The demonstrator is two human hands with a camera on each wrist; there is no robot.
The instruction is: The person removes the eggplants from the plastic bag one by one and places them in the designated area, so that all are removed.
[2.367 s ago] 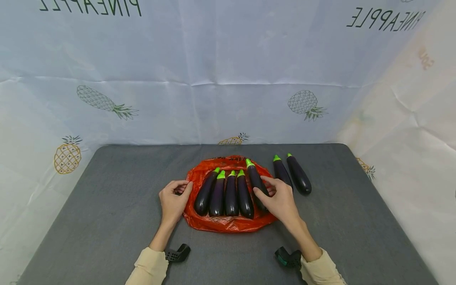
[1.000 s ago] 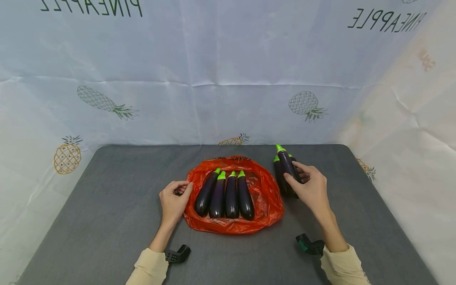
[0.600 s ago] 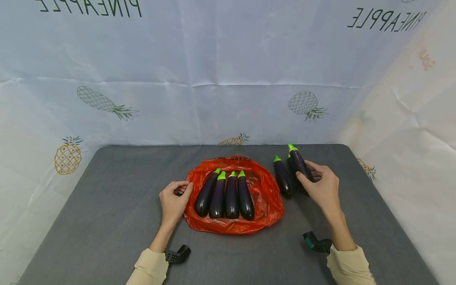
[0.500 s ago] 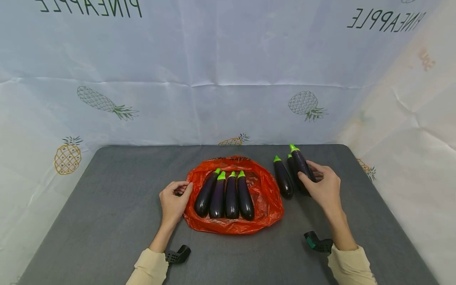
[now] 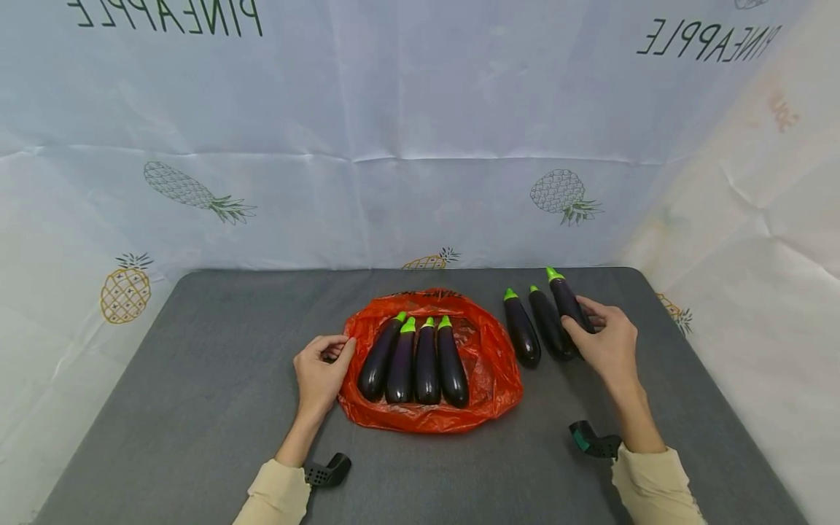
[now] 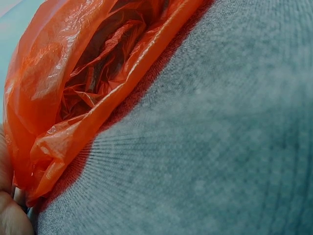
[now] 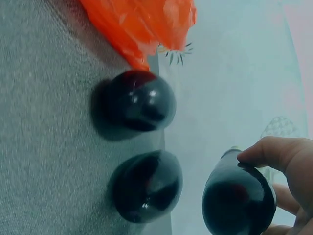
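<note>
My right hand (image 5: 609, 341) grips an eggplant (image 5: 569, 302) with a bright green cap, thumb on one side and fingers on the other. In the right wrist view that eggplant (image 7: 238, 198) is raised above the table. Just left of it, two more eggplants lie side by side, the nearer eggplant (image 5: 550, 324) and the farther eggplant (image 5: 522, 332). My left hand (image 5: 321, 368) pinches the left rim of an opened red plastic bag (image 5: 488, 379). Inside the bag several eggplants (image 5: 426, 364) lie in a row, caps pointing away.
A dark grey table (image 5: 230, 379) carries everything. Behind it hangs a pale cloth (image 5: 420, 204) printed with pineapples, and it runs along both sides. Each wrist wears a black camera mount (image 5: 328, 470).
My right hand has lifted an eggplant from the bag's right side and carried it right, past the two lying on the table. My left hand has stayed at the bag's rim.
</note>
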